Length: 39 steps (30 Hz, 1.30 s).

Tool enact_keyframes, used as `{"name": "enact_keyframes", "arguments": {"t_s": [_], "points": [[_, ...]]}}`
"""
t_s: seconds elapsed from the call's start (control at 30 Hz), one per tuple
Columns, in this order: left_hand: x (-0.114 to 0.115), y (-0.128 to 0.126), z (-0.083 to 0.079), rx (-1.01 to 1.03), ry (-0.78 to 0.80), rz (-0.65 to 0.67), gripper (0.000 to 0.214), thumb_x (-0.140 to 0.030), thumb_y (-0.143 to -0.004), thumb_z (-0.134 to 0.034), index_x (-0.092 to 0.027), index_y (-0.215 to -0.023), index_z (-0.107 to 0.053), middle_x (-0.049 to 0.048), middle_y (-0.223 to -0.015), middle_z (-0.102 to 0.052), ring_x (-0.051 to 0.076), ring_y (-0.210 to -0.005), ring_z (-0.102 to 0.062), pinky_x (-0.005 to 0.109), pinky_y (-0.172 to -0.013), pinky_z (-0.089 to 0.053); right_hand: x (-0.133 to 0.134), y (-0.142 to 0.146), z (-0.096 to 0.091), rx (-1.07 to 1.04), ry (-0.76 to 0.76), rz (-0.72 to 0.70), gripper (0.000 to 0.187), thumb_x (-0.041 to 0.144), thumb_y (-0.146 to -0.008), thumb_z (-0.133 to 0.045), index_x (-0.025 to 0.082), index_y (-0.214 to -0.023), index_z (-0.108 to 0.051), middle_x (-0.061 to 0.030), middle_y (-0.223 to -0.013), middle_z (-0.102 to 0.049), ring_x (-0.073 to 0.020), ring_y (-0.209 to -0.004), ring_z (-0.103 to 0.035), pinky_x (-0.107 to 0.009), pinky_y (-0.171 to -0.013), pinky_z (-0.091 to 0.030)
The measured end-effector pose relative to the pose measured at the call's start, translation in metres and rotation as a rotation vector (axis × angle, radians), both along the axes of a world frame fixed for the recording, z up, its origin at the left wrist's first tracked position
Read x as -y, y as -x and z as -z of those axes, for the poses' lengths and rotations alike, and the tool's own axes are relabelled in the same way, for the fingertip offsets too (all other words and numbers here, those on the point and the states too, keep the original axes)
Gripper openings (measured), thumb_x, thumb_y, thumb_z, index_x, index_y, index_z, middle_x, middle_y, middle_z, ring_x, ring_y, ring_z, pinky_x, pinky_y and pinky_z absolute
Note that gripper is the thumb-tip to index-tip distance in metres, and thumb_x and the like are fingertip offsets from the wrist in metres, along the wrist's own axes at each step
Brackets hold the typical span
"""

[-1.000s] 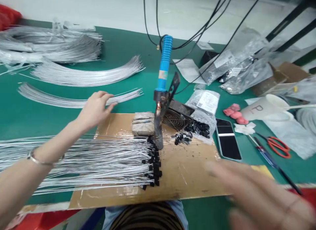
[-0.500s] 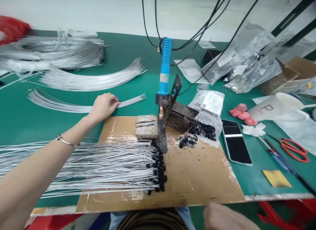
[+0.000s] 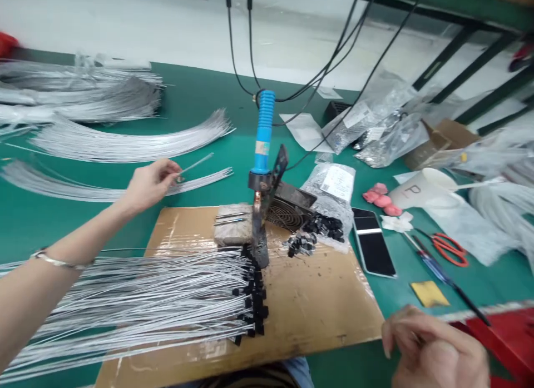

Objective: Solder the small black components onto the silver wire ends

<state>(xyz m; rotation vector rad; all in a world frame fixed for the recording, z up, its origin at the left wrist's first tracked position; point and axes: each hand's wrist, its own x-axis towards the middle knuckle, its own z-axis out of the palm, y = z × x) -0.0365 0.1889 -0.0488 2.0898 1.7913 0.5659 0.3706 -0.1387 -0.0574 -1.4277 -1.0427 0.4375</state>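
My left hand [image 3: 152, 182] is closed, pinching a few thin white wires [image 3: 198, 162] that rise at an angle off a small curved wire bundle [image 3: 75, 188] on the green table. At the lower right, my right hand [image 3: 436, 346] hovers by the table's front edge with its fingers curled; whatever it may hold is hidden. Many white wires [image 3: 167, 288] lie under my left forearm, their right ends fitted with small black pieces [image 3: 255, 299] on the cardboard [image 3: 308, 299]. A blue-handled soldering iron [image 3: 265, 132] stands upright behind them.
A larger wire bundle [image 3: 125, 140] lies farther back. Loose black pieces [image 3: 300, 244] sit beside a small fan [image 3: 287, 213]. To the right are a phone [image 3: 374, 243], red-handled scissors [image 3: 450, 249], a yellow sponge [image 3: 429, 293] and a white cup [image 3: 423, 189]. Black cables [image 3: 334, 65] hang down behind the iron.
My left hand has lifted a few wires away from the small bundle. My right hand has come up farther into view at the lower right. The whole view has shifted and tilted.
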Motion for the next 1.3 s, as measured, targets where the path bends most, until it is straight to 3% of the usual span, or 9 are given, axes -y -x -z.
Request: {"name": "enact_keyframes", "arguments": {"t_s": [0.1,0.2,0.33,0.43,0.6,0.77,0.97,1.17,1.3], "points": [[0.004,-0.003,-0.012,0.041,-0.034,-0.1,0.028,-0.035,-0.102,-0.06,-0.016,-0.117,-0.074,-0.0005,-0.086,-0.076,0.024,-0.09,-0.069,0.035,-0.085,-0.052,-0.01,0.015,-0.01,-0.066,-0.045,0.0,0.042,0.038,-0.102,-0.064,0.023,-0.063,-0.065,-0.0005,-0.054,-0.053,-0.0178,-0.051,-0.055,-0.031,-0.047,-0.043],[0.008,0.002,-0.028,0.08,-0.058,-0.153,0.028,-0.044,-0.095,-0.068,-0.018,-0.101,-0.077,-0.0036,-0.074,-0.074,0.02,-0.081,-0.063,0.029,-0.082,-0.044,-0.015,0.016,-0.01,-0.214,-0.035,-0.007,0.049,0.048,-0.107,-0.049,0.02,-0.082,-0.082,-0.0084,-0.069,-0.072,-0.0223,-0.058,-0.067,-0.034,-0.05,-0.056],[0.033,0.023,-0.055,0.157,0.002,-0.071,0.036,-0.053,-0.09,-0.073,-0.017,-0.088,-0.078,-0.0028,-0.074,-0.074,0.014,-0.077,-0.062,0.025,-0.081,-0.043,-0.011,0.007,0.003,-0.232,-0.008,0.068,0.054,0.048,-0.107,-0.049,0.02,-0.08,-0.086,-0.01,-0.066,-0.072,-0.0225,-0.056,-0.065,-0.035,-0.05,-0.055],[0.07,0.035,-0.068,0.219,0.173,0.062,0.042,-0.057,-0.086,-0.075,-0.016,-0.081,-0.079,-0.0007,-0.071,-0.073,0.013,-0.071,-0.064,0.025,-0.075,-0.047,-0.01,0.009,0.015,-0.198,0.053,-0.033,0.049,0.044,-0.104,-0.058,0.018,-0.072,-0.083,-0.0102,-0.066,-0.07,-0.022,-0.059,-0.065,-0.032,-0.05,-0.054],[0.144,0.014,-0.055,0.427,0.453,0.227,0.016,-0.033,-0.083,-0.081,-0.021,-0.073,-0.079,-0.0008,-0.06,-0.067,0.012,-0.056,-0.054,0.021,-0.055,-0.04,-0.019,0.055,0.015,-0.256,0.22,-0.335,0.04,0.038,-0.103,-0.063,0.018,-0.072,-0.078,-0.0039,-0.066,-0.062,-0.015,-0.05,-0.059,-0.025,-0.042,-0.045],[0.186,-0.019,-0.034,0.445,0.536,0.32,0.022,-0.033,-0.092,-0.07,-0.026,-0.072,-0.077,0.0017,-0.064,-0.069,0.016,-0.058,-0.056,0.025,-0.055,-0.045,-0.037,0.106,-0.002,-0.214,0.307,-0.569,0.033,0.037,-0.104,-0.06,0.018,-0.082,-0.077,-0.0019,-0.075,-0.064,-0.0114,-0.054,-0.055,-0.024,-0.05,-0.043],[0.197,-0.032,-0.03,0.404,0.521,0.342,0.023,-0.038,-0.097,-0.067,-0.027,-0.078,-0.076,0.0018,-0.073,-0.072,0.017,-0.067,-0.062,0.025,-0.062,-0.048,-0.051,0.126,-0.003,-0.239,0.334,-0.575,0.021,0.027,-0.092,-0.074,0.019,-0.072,-0.07,0.0009,-0.071,-0.061,-0.0121,-0.062,-0.055,-0.023,-0.054,-0.042],[0.195,-0.038,-0.039,0.366,0.535,0.367,0.028,-0.037,-0.1,-0.064,-0.024,-0.077,-0.072,0.0061,-0.104,-0.075,0.021,-0.102,-0.068,0.026,-0.077,-0.049,-0.048,0.12,0.008,-0.261,0.321,-0.594,0.023,0.028,-0.096,-0.074,0.02,-0.075,-0.069,0.0019,-0.074,-0.06,-0.011,-0.064,-0.052,-0.023,-0.056,-0.039],[0.192,-0.039,-0.04,0.399,0.55,0.414,0.029,-0.036,-0.103,-0.061,-0.023,-0.078,-0.069,0.0037,-0.102,-0.073,0.017,-0.091,-0.067,0.026,-0.077,-0.047,-0.048,0.117,0.008,-0.231,0.296,-0.609,0.023,0.026,-0.099,-0.07,0.02,-0.077,-0.068,0.0022,-0.075,-0.059,-0.0112,-0.066,-0.052,-0.024,-0.058,-0.038]]}}
